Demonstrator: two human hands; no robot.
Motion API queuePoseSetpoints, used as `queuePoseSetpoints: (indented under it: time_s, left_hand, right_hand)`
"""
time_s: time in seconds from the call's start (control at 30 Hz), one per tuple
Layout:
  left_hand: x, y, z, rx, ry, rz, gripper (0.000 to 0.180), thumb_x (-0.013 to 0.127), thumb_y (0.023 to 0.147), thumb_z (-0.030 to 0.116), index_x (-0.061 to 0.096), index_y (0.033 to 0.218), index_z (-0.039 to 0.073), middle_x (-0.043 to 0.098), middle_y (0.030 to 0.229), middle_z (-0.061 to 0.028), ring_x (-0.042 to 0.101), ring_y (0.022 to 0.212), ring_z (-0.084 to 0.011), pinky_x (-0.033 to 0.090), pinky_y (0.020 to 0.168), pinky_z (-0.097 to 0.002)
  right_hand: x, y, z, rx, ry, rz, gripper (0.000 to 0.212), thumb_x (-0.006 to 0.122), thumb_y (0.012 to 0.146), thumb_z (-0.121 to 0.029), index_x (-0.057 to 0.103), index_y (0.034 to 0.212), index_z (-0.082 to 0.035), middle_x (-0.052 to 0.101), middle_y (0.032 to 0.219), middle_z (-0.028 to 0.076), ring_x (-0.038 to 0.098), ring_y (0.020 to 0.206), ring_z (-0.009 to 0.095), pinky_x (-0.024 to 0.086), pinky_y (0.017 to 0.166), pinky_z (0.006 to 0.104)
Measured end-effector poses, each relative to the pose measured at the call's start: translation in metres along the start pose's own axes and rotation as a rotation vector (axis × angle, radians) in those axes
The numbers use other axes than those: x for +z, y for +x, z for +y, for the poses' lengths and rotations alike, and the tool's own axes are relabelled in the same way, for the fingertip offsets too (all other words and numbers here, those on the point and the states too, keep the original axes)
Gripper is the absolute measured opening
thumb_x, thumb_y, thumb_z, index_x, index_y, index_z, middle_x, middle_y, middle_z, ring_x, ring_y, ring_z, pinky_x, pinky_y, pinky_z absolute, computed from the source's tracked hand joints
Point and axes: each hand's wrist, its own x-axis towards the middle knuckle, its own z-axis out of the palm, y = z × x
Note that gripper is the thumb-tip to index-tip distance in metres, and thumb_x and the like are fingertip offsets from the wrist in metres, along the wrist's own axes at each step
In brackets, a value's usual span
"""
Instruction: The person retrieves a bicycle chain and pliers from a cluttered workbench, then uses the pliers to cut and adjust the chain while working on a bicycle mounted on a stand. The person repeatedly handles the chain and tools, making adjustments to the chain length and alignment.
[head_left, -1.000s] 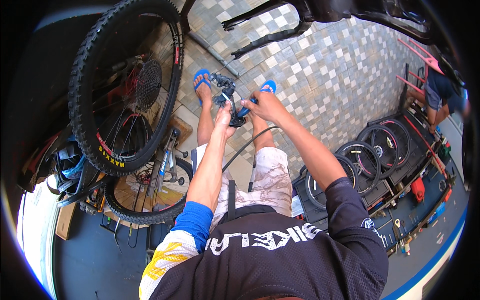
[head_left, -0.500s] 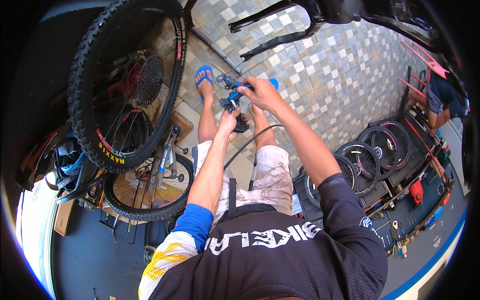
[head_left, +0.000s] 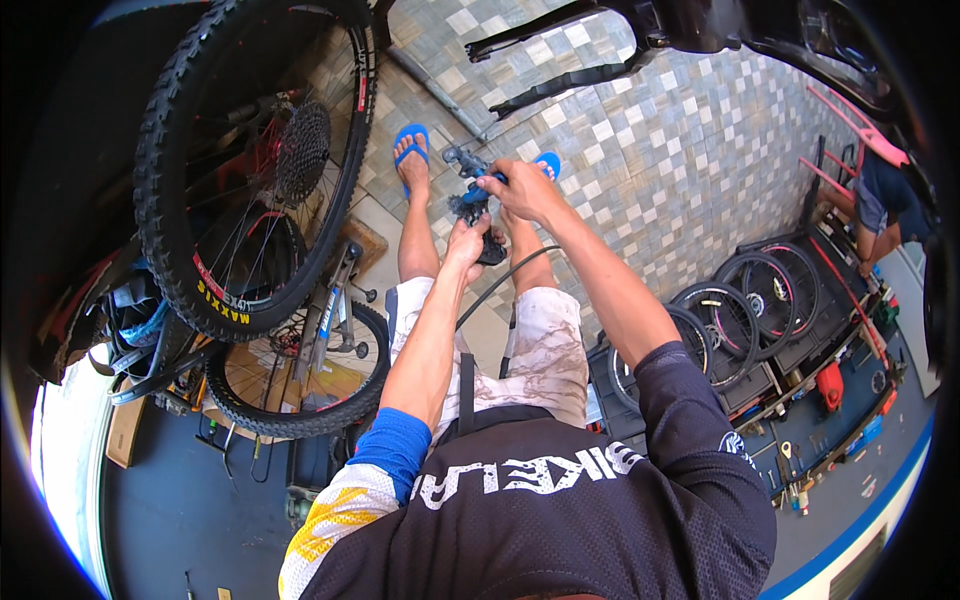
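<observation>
My left hand (head_left: 465,243) is closed around a black bicycle part (head_left: 491,253) that looks like a rear derailleur, held low between my knees. Just above it, my right hand (head_left: 522,190) grips a blue-handled tool (head_left: 474,195), fingers wrapped round its handle. The tool's dark lower end meets the upper part of the black piece; whether it is a brush is too small to tell. A grey metal piece (head_left: 460,160) shows beyond my right fingertips; I cannot tell what it joins. A thin black cable (head_left: 508,277) curves across my lap below my hands.
At the left stands a large knobby tyre wheel (head_left: 205,315) with a cassette (head_left: 303,140); a second wheel (head_left: 240,420) lies below it. A black frame (head_left: 565,80) reaches in overhead. Several wheels (head_left: 735,310) rest by a tool-strewn bench at right, near another person (head_left: 880,205).
Both hands keep their grips, with only a slight shift of the black part and the blue-handled tool. The whole view has moved a little.
</observation>
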Motion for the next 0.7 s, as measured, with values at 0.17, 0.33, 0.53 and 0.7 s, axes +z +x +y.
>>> queuePoseSetpoints:
  time_s: [0.17,0.33,0.53,0.7]
  left_hand:
    - [0.000,0.002,0.003,0.033,0.096,0.006,0.016,0.058,0.106,0.018,0.046,0.114,0.012,0.061,0.081,-0.0097,0.066,0.071,-0.0246,0.062,0.063,-0.0508]
    - [-0.003,-0.001,0.000,0.011,0.193,0.039,0.014,0.057,0.107,0.018,0.047,0.114,0.011,0.062,0.080,-0.0073,0.066,0.069,-0.0213,0.062,0.060,-0.0473]
    - [-0.008,-0.003,0.004,0.031,0.313,0.064,0.014,0.058,0.106,0.017,0.047,0.114,0.012,0.061,0.079,-0.0060,0.064,0.067,-0.0198,0.061,0.058,-0.0442]
    - [-0.018,-0.002,0.015,0.029,0.413,0.058,0.014,0.058,0.106,0.017,0.047,0.112,0.011,0.060,0.077,-0.0052,0.062,0.065,-0.0192,0.061,0.057,-0.0434]
  right_hand:
    - [-0.001,0.003,-0.006,0.078,0.072,-0.017,0.042,0.069,0.096,-0.040,0.074,0.092,0.001,0.071,0.073,0.018,0.072,0.069,0.032,0.056,0.064,0.0459]
    - [-0.006,0.017,-0.009,0.225,0.136,-0.301,0.046,0.069,0.095,-0.043,0.073,0.084,0.002,0.067,0.062,0.009,0.066,0.053,0.020,0.052,0.049,0.0382]
    - [-0.010,0.030,-0.007,0.300,0.055,-0.598,0.058,0.076,0.084,-0.056,0.073,0.077,0.002,0.069,0.065,0.012,0.066,0.055,0.023,0.051,0.053,0.0386]
    - [0.005,0.023,0.005,0.046,-0.102,-0.408,0.075,0.078,0.074,-0.071,0.071,0.075,0.003,0.068,0.070,0.021,0.067,0.063,0.033,0.050,0.060,0.0477]
